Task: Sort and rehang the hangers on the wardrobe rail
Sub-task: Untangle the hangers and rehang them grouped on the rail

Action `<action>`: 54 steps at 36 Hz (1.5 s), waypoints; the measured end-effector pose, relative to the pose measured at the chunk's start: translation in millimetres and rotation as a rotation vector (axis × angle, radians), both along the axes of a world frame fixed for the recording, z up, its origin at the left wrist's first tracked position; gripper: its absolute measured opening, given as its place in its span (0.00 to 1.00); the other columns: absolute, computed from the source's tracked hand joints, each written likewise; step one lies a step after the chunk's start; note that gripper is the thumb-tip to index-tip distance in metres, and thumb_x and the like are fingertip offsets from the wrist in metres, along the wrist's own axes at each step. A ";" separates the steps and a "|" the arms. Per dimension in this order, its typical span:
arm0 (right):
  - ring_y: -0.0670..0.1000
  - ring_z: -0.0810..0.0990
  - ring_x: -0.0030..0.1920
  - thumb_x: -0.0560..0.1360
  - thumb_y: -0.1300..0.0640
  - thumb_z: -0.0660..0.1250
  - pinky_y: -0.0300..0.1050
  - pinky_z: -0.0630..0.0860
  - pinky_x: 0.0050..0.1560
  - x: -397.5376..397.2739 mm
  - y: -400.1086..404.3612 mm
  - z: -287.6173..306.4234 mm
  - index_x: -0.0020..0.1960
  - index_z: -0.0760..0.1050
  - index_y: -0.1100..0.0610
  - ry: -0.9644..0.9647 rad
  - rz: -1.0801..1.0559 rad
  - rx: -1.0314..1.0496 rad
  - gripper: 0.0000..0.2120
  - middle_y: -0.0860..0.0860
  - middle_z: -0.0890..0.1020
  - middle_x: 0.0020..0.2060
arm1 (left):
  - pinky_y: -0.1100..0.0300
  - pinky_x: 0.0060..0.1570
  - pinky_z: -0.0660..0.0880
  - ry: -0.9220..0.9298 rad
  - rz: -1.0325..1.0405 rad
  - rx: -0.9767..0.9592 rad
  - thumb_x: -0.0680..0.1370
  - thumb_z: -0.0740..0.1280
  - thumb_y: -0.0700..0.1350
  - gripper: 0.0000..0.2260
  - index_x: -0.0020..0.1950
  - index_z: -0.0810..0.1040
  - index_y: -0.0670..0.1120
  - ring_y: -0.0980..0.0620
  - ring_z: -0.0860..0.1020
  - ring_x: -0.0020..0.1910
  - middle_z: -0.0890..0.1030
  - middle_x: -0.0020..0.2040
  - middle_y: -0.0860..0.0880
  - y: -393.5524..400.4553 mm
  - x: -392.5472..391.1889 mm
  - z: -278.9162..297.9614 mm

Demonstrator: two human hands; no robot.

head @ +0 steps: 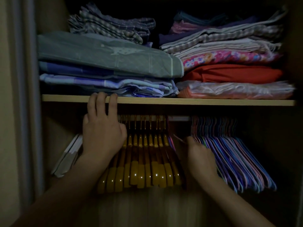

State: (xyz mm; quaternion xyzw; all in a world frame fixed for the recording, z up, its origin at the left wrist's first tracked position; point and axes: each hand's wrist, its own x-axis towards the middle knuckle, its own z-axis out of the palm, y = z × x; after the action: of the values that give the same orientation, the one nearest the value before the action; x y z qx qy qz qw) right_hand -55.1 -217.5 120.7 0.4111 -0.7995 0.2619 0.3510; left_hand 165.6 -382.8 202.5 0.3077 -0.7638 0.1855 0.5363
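Head view: the left hand (102, 128) reaches up with its fingers (113, 102) spread and resting on the front edge of the wooden shelf (196, 101), its palm in front of the wardrobe rail (178, 118). Just right of it hang the yellow hangers (144, 167), packed close. The right hand (200, 158) is curled, pinching a thin pink hanger (177, 138) at the left edge of the purple and blue hangers (237, 158), which hang to its right. White hangers (68, 156) hang left of the left hand. Folded linens (111, 63) lie above it.
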 end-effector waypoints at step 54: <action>0.46 0.78 0.30 0.81 0.60 0.59 0.48 0.79 0.30 11.6 113.0 27.1 0.63 0.77 0.53 -0.214 0.108 -0.379 0.13 0.45 0.80 0.43 | 0.38 0.57 0.74 0.115 -0.030 -0.024 0.72 0.64 0.45 0.30 0.72 0.61 0.44 0.35 0.60 0.73 0.63 0.71 0.38 8.7 -6.6 1.0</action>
State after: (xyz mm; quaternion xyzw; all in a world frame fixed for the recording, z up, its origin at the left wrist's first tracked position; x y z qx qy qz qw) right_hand -43.5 -104.4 147.8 0.3498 -0.7455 0.4679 0.3208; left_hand 158.9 -374.1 203.5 0.2998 -0.7339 0.1686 0.5857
